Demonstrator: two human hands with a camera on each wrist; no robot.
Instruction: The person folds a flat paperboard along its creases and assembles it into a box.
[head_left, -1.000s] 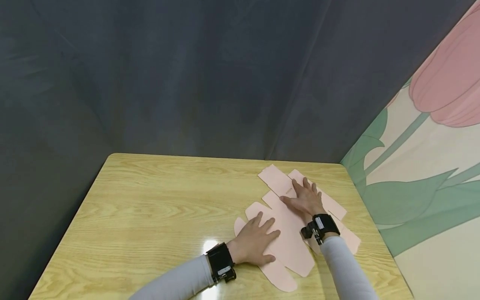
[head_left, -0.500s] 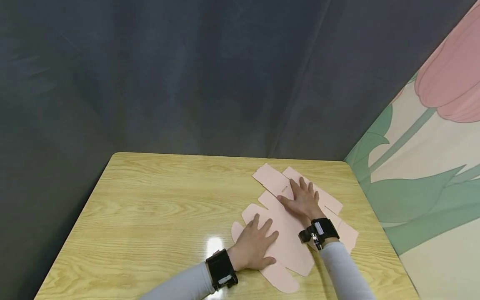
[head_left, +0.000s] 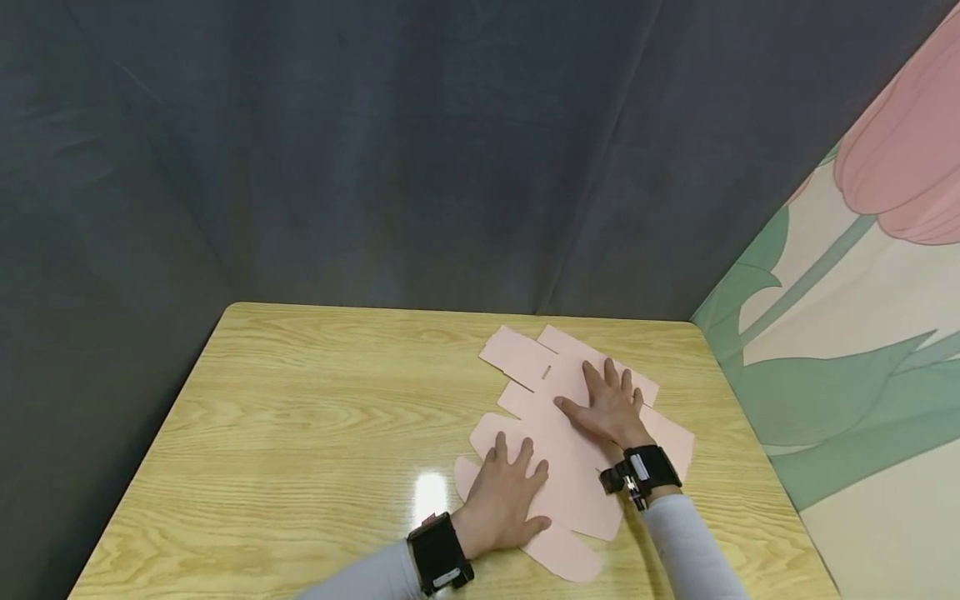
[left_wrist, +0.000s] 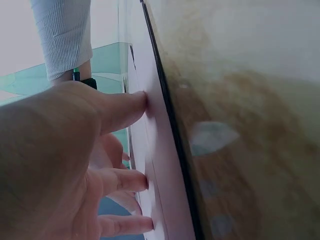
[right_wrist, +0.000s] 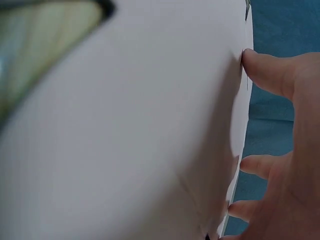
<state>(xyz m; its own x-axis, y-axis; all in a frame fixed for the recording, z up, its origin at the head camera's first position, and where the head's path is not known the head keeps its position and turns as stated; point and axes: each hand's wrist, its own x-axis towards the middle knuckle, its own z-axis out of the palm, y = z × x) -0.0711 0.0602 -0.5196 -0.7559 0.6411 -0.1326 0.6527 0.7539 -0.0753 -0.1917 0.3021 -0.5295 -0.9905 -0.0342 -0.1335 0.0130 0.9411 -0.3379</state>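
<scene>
The fingertips of the left hand [head_left: 498, 504] are spread and rest on the rounded flaps of a pink card [head_left: 570, 483], thumb out to the side and touching it too. Farther over, the right hand [head_left: 611, 414] is fanned as well, its tips on the broad middle panel near a small slot [head_left: 547, 372]. Neither hand pinches anything. I'd say the step is steadying or shifting the card flat; whatever follows seems to call for light, even pressure, so no flap buckles. The card looks like an unfolded box, the nearest thing to a container here, and it holds nothing. It lies on the right half of the worktop [head_left: 300, 417], its top just beside the far edge, left of the far right corner. Beyond that edge hangs dark cloth [head_left: 450, 167]; a tulip mural [head_left: 900, 167] flanks the right edge.
</scene>
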